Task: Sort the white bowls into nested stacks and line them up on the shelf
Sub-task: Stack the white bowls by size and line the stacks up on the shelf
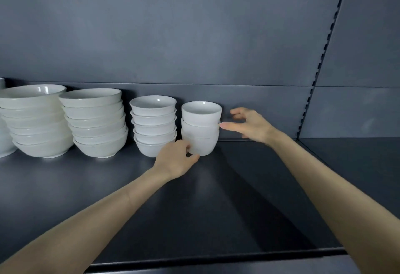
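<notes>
Four nested stacks of white bowls stand in a row on the dark shelf. From the left: a stack of wide bowls, a stack of medium bowls, a stack of small bowls, and a stack of three small deep bowls. My left hand is at the foot of the deep-bowl stack, its fingers curled round the bottom bowl's left side and its thumb under the base. My right hand is just right of that stack, fingers spread, thumb tip touching the middle bowl's rim.
The edge of one more white dish shows at the far left. A slotted upright runs up the grey back wall at the right. The shelf's front lip lies near me.
</notes>
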A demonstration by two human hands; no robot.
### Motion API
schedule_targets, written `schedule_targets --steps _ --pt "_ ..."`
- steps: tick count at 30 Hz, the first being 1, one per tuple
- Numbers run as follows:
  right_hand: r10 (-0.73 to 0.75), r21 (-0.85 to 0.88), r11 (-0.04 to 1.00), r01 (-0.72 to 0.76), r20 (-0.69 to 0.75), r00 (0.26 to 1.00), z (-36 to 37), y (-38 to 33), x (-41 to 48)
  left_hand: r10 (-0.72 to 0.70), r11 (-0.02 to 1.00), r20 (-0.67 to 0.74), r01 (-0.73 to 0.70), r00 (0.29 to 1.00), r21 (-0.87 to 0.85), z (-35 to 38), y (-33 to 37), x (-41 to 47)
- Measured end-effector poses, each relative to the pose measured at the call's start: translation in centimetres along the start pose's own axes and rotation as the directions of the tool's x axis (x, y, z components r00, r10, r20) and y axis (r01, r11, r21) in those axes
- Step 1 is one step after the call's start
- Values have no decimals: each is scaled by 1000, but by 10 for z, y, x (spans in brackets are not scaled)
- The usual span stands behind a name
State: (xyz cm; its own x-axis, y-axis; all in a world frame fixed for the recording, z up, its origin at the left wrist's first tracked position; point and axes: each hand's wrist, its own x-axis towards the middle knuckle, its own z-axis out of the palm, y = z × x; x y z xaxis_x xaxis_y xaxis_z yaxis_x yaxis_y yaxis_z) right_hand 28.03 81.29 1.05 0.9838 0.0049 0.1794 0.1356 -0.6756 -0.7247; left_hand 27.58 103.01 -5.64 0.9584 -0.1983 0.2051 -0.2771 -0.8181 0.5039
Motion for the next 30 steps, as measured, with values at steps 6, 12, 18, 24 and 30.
schedule_targets --steps 6,12,18,24,30 --pt "44 -278 958 -72 -106 993 -43 7 -64 138 986 83 -145 987 80 -21 41 -11" --pt "186 -395 877 -272 -242 952 -94 20 -132 402 899 93 -412 911 148 -32 111 -29" --pt "154 -545 746 -381 -416 896 -158 30 -205 619 756 38 -608 785 245 -26 193 -45" --pt "132 -560 688 -461 -527 839 -224 62 -266 746 643 3 -721 666 257 4 275 -61" --pt "149 -567 622 -540 -591 793 -304 121 -331 810 573 -20 -785 586 233 67 387 -81"
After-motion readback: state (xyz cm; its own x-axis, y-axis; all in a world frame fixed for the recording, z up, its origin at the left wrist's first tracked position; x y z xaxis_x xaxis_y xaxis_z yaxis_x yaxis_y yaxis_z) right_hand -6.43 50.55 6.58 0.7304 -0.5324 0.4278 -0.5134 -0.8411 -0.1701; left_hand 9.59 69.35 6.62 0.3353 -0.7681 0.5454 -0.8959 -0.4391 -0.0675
